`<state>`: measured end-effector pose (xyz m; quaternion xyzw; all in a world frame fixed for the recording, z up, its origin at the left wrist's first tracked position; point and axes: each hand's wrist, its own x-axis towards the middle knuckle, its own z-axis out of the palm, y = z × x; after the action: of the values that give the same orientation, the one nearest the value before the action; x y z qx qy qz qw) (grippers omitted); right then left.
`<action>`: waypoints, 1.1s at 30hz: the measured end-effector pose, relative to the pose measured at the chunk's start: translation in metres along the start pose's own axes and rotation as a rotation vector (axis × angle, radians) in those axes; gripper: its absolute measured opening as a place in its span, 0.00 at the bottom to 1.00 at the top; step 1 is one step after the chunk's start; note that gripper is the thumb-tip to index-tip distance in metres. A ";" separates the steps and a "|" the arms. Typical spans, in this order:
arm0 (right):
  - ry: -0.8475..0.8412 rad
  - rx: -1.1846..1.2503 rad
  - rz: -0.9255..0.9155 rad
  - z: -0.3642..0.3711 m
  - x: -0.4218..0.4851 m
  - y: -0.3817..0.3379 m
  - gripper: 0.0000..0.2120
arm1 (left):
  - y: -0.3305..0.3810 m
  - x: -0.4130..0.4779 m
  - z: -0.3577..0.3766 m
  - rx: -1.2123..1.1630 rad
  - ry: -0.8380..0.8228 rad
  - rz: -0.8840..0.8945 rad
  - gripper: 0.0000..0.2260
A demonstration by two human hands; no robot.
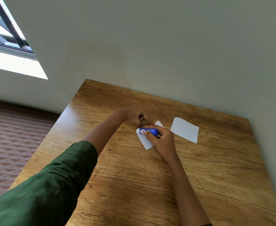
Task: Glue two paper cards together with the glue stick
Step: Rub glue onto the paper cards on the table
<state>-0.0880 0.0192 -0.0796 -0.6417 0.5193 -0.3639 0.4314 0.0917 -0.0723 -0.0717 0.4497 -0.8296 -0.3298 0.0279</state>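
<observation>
On the wooden tabletop (150, 176), the left hand (134, 115), its arm in a green sleeve (44, 181), presses curled fingertips onto the far edge of a white paper card (144, 141), pinning it flat and holding nothing. Just to its right, the right hand (162, 138) grips a blue glue stick (147, 131) lying nearly level, its white end toward the left over that card. Further right, apart from both hands, a second white card (184, 129) lies flat near the wall (166, 46).
</observation>
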 end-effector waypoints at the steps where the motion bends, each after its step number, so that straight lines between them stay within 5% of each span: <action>1: 0.000 -0.011 0.001 0.000 0.001 0.000 0.08 | 0.001 0.000 0.000 0.000 0.000 -0.004 0.22; 33: -0.010 -0.065 0.083 -0.026 -0.037 0.003 0.08 | -0.001 0.002 0.006 0.005 0.006 -0.029 0.21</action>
<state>-0.1202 0.0502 -0.0738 -0.6351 0.5547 -0.3255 0.4278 0.0890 -0.0714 -0.0779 0.4628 -0.8236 -0.3270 0.0245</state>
